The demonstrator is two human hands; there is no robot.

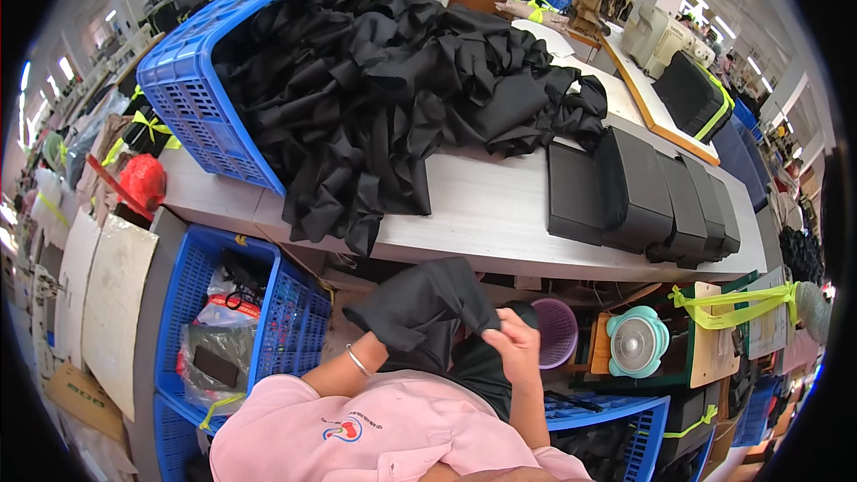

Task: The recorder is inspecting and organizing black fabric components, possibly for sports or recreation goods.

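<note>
A black fabric piece [420,303] is raised in front of me, between my body and the table. My right hand [516,339] pinches its right-hand edge, with the fingers closed on the cloth. My left forearm [344,373], with a silver bangle [358,361] at the wrist, runs into the piece from below. The cloth covers my left hand, so its fingers are hidden. On the table beyond lies a large loose heap of black fabric pieces [402,80], spilling from a blue crate [201,94] tipped on its side.
Neat black stacks [634,192] lie overlapped on the table's right [482,223]. Below are a purple bin [557,330] and a small turquoise fan [637,343]. A blue crate [183,303] with plastic bags stands at left; another blue crate [656,428] is near my right elbow.
</note>
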